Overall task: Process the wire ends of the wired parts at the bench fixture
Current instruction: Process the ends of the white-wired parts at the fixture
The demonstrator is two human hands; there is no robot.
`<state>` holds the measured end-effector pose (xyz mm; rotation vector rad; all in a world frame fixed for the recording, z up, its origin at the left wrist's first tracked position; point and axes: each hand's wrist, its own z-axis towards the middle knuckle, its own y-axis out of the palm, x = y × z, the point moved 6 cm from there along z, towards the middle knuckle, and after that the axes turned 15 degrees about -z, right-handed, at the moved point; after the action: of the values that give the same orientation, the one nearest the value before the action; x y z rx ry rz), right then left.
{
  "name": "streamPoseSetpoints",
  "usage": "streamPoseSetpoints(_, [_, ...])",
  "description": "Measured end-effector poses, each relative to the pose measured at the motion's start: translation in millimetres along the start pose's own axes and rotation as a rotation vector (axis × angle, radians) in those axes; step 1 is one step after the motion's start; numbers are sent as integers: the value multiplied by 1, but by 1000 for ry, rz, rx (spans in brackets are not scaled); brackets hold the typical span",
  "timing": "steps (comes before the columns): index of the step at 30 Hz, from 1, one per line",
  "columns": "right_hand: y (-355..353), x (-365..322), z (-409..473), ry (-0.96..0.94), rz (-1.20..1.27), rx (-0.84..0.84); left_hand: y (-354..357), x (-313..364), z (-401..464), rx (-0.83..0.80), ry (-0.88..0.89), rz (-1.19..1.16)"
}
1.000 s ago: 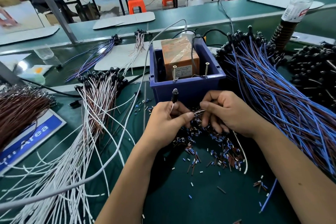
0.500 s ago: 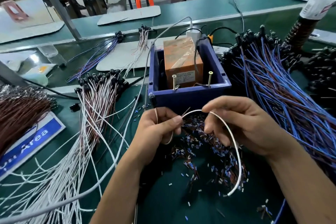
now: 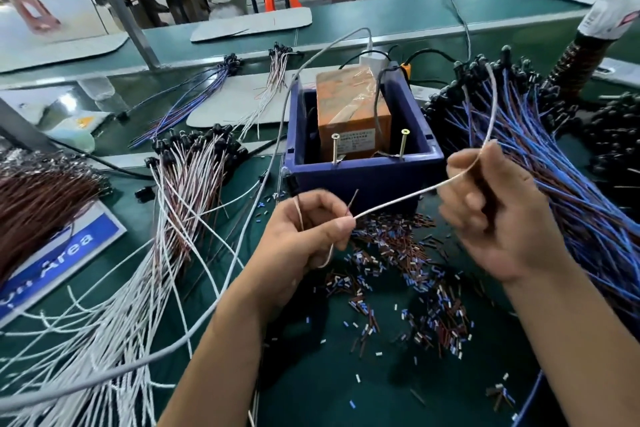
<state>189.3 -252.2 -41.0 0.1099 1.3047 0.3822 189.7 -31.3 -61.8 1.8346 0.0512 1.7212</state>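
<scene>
My left hand (image 3: 311,236) pinches a wired part's white wire (image 3: 398,199) between thumb and fingers, just in front of the fixture. A short brown wire end (image 3: 353,201) sticks up from that pinch. The white wire runs right to my right hand (image 3: 495,218), whose curled fingers hold it, then arcs up over the right pile. The fixture is a blue box (image 3: 363,180) with an orange block (image 3: 349,107) inside. Two upright screws (image 3: 334,147) stand at its front wall.
A pile of white and brown wired parts (image 3: 187,184) lies left, a blue and brown pile (image 3: 554,166) right. Cut insulation bits (image 3: 398,260) litter the green mat below my hands. A grey cable (image 3: 277,121) crosses left of the box. A bottle (image 3: 609,10) stands far right.
My right hand has risen and moved right, drawing the white wire out from a hanging loop into a taut line. My left hand keeps its pinch and has hardly moved.
</scene>
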Motion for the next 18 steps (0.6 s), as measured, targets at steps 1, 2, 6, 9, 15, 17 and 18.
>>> streamPoseSetpoints(1, [-3,-4,1,-17,31,22,0,1,0,-6,17,-2])
streamPoseSetpoints(2, [-5,-7,2,-32,48,46,1,2,0,-8,36,-9])
streamPoseSetpoints(6, [-9,-12,2,-53,95,81,0,2,0,30,93,-109])
streamPoseSetpoints(9, [-4,-15,0,-60,49,-24,-2,2,-1,78,134,-127])
streamPoseSetpoints(15, [34,5,-10,110,-290,-332,10,3,-3,-57,125,-155])
streamPoseSetpoints(17, [48,18,-13,182,-450,-362,15,1,-4,-74,105,-177])
streamPoseSetpoints(18, [52,24,-13,207,-490,-357,17,-1,-4,-73,100,-181])
